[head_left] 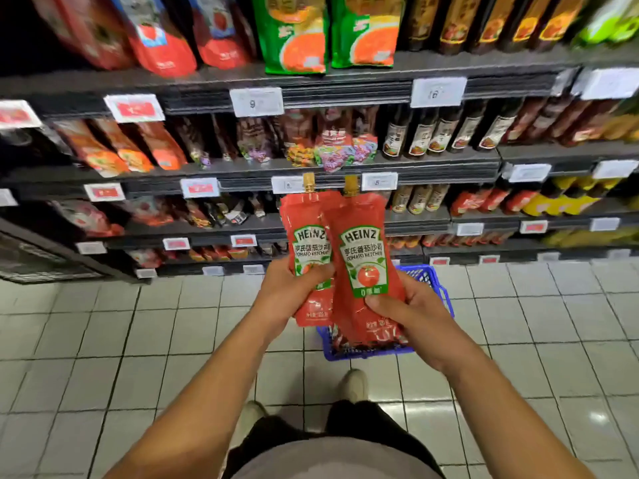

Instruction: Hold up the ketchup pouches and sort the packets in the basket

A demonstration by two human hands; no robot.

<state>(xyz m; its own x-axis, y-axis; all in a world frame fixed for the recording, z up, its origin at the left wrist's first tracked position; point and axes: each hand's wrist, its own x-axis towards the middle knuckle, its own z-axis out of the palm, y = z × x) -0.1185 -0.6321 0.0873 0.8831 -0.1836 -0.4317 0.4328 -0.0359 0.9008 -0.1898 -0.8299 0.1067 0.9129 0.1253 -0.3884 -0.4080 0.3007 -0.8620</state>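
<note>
Left hand (290, 292) round left ketchup pouch (307, 236); right hand (404, 312) pinching right ketchup pouch (363, 257), seemingly overlapping

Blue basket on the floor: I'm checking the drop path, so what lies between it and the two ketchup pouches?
Nothing: in the head view the ketchup pouches hang directly over the blue basket.

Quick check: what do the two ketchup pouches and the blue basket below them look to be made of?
Left ketchup pouch and right ketchup pouch: likely flexible plastic film, glossy; the surfaces crease and catch light, with gold-coloured screw spouts on top. Blue basket: probably rigid moulded plastic, judging by its open lattice wall and even colour.
</note>
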